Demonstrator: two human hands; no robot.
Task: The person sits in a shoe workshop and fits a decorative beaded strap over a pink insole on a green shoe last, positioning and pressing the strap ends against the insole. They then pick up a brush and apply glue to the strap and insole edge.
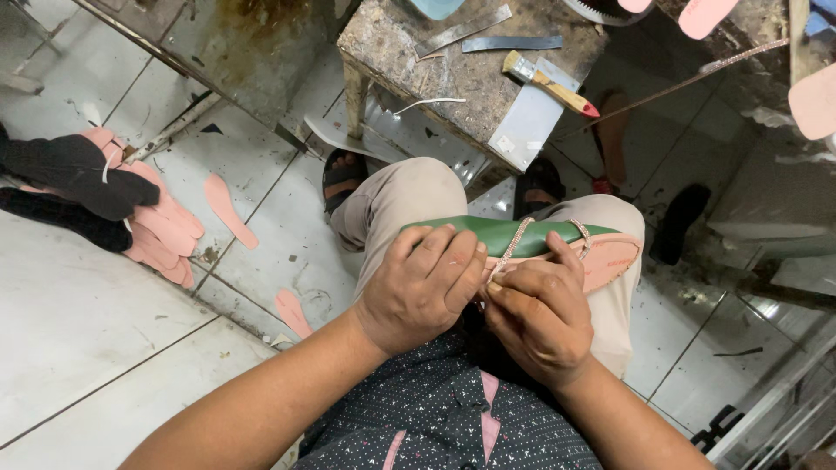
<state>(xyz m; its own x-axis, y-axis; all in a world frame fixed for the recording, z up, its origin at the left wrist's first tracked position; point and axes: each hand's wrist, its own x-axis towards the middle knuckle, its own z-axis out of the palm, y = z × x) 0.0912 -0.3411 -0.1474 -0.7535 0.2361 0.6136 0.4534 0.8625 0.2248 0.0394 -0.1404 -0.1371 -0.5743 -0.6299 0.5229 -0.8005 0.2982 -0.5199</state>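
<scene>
A green shoe last (522, 235) lies across my lap with a pink insole (610, 261) against its underside. A thin strap set with small stones (515, 239) crosses the last. My left hand (422, 287) grips the near end of the last, fingers curled over it. My right hand (540, 309) pinches the end of the strap against the insole's edge, thumb and forefinger together.
A worn low workbench (453, 70) stands ahead with a brush (549, 80), metal strips (488, 35) and a white card. Pink insoles (161, 218) and black pieces (70, 174) are piled on the tiled floor at the left. Loose insoles (228, 209) lie nearby.
</scene>
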